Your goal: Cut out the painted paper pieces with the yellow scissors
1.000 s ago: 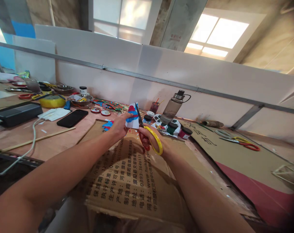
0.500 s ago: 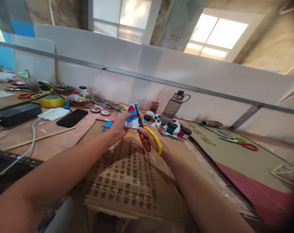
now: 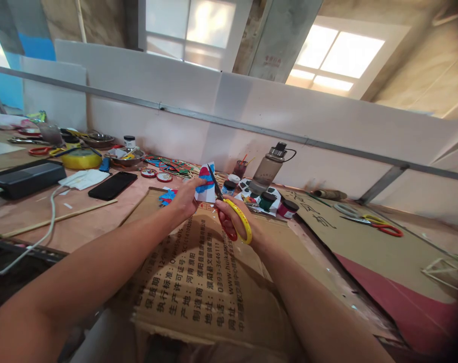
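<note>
My left hand (image 3: 187, 196) pinches a small piece of white paper (image 3: 209, 195) painted in blue and magenta, held up over the cardboard. In my right hand (image 3: 232, 212) is a pair of scissors (image 3: 242, 218) with yellow and red handles and dark blades. The blades point up and away from me, against the right part of the paper; whether they are parted is too small to tell. Below both hands lies a printed brown cardboard sheet (image 3: 191, 287). Blue and red painted cut-outs (image 3: 168, 196) rest on it just left of my left hand.
Behind my right hand stand a grey water bottle (image 3: 268, 169), a green paint jar (image 3: 266, 200) and a magenta one (image 3: 288, 207). A phone (image 3: 113, 185) and a black box (image 3: 26, 179) with a white cable lie left. Another pair of scissors (image 3: 376, 224) lies right.
The paper has turned slightly in my left hand and sits a touch lower. The scissors have shifted very little; both hands keep their hold.
</note>
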Available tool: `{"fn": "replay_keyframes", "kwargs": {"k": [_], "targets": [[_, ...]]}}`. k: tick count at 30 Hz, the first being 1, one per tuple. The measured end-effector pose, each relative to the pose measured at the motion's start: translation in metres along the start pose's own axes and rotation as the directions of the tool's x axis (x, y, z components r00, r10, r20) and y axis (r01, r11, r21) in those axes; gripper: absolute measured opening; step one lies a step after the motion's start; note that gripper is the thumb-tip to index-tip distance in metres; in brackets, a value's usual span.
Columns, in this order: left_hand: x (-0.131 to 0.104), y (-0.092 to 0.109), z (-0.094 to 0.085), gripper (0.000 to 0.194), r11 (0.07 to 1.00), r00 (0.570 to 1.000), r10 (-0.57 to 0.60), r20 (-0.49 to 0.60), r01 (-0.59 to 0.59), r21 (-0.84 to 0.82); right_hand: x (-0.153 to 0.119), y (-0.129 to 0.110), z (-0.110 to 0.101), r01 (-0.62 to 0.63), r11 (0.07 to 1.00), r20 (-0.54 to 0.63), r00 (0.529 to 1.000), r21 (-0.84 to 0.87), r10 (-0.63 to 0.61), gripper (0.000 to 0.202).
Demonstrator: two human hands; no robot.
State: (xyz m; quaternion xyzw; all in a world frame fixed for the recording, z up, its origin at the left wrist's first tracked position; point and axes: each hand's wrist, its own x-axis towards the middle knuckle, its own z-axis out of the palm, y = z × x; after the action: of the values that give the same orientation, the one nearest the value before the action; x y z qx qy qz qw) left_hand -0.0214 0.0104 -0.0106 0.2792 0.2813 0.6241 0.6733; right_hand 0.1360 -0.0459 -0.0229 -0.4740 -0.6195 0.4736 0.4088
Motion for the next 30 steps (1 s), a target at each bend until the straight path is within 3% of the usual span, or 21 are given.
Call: {"fn": "replay_keyframes", "kwargs": {"k": [14, 22, 30], "targets": [[-0.006, 0.002, 0.005, 0.014, 0.999, 1.0, -0.008, 0.018, 0.009, -0.034, -0.004, -0.002, 0.002, 0.007, 1.0, 0.011, 1.0, -0.029, -0.006, 0.044], [0.003, -0.003, -0.003, 0.029, 0.995, 0.994, 0.099, 0.038, -0.099, 0.007, 0.0, -0.005, 0.004, 0.005, 1.0, 0.034, 0.999, -0.028, -0.004, 0.056], [0.005, -0.007, -0.008, 0.025, 0.997, 0.998, 0.043, 0.045, -0.046, 0.062, -0.007, -0.013, 0.004, -0.014, 0.998, 0.12, 0.993, -0.065, 0.022, 0.061]]}}
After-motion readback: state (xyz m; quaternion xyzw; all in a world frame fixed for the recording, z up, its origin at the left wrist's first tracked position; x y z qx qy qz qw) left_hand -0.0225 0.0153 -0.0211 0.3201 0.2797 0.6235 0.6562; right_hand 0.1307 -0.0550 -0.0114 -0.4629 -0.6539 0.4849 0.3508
